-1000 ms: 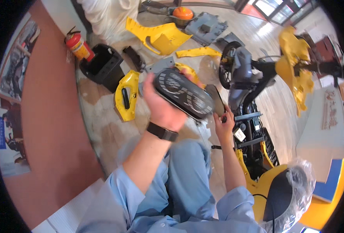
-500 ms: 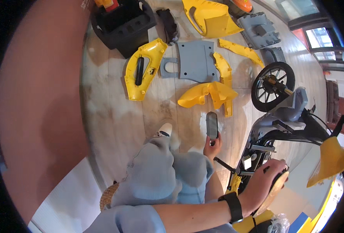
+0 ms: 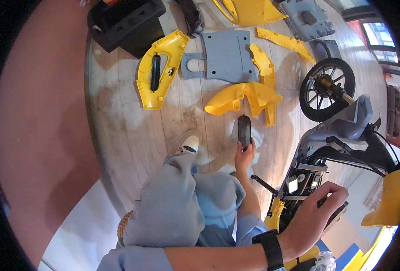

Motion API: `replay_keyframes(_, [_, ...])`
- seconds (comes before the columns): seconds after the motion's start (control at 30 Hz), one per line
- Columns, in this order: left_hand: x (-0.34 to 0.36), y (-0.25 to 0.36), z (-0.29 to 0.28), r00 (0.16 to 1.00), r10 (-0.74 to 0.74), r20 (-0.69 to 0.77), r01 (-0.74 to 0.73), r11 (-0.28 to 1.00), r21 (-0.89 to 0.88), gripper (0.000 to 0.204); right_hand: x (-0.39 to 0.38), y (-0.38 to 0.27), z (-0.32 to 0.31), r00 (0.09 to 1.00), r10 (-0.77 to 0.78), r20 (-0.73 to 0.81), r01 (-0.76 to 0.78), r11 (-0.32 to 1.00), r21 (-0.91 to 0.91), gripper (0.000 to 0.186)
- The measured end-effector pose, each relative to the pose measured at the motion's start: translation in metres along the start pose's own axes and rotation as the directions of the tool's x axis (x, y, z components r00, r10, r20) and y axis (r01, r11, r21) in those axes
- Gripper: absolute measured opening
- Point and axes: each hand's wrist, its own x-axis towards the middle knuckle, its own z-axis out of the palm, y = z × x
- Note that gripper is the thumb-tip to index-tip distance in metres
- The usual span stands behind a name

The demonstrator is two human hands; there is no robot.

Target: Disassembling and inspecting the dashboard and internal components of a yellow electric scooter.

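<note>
1. Left hand (image 3: 315,214): fingers closed, gripping a dark panel (image 3: 337,216). It sits just below those fingertips, partly hidden; its face can't be read from here.
2. Right hand (image 3: 245,156): thumb and fingers pinch the near end of a dark oval piece (image 3: 244,128). The rest sticks out past the fingertips, close to a yellow curved cover (image 3: 229,99). Can't tell if it touches the floor.
3. Scooter frame (image 3: 304,184) lies near the left fingers, on their left; a black bar (image 3: 264,187) sits between the two hands.
4. Gray plate (image 3: 229,56) is farther out beyond the right fingers.
5. Panel handling: edge grip looks right — even pressure, wrist steady, clear of the frame and of the yellow shell (image 3: 394,198) right of the fingers.
6. Oval piece: the end pinch probably lets the far end swing — gripping nearer its middle should steady it.
</note>
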Motion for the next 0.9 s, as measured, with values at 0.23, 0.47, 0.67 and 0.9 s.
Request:
replay_keyframes(0.23, [-0.001,-0.004,0.0,0.997,-0.075,0.015,0.076,0.991,-0.11,0.03,0.007,0.018,0.005,0.985,0.116,0.13,-0.095,0.984,-0.154,0.036])
replay_keyframes(0.47, [0.007,-0.002,-0.001,0.997,-0.022,0.071,0.03,0.994,-0.106,0.037,0.021,-0.002,-0.01,0.995,0.101,-0.019,-0.102,0.986,-0.129,0.032])
replay_keyframes(0.67, [0.007,0.023,0.026,0.996,-0.013,0.092,0.021,0.996,-0.088,0.049,0.09,-0.031,-0.123,0.936,0.351,-0.034,-0.352,0.936,-0.002,0.028])
replay_keyframes(0.9, [-0.027,0.076,0.026,0.912,0.082,0.401,-0.047,0.994,-0.097,0.064,0.114,-0.211,-0.315,0.919,0.058,0.389,-0.392,0.065,0.918,0.036])
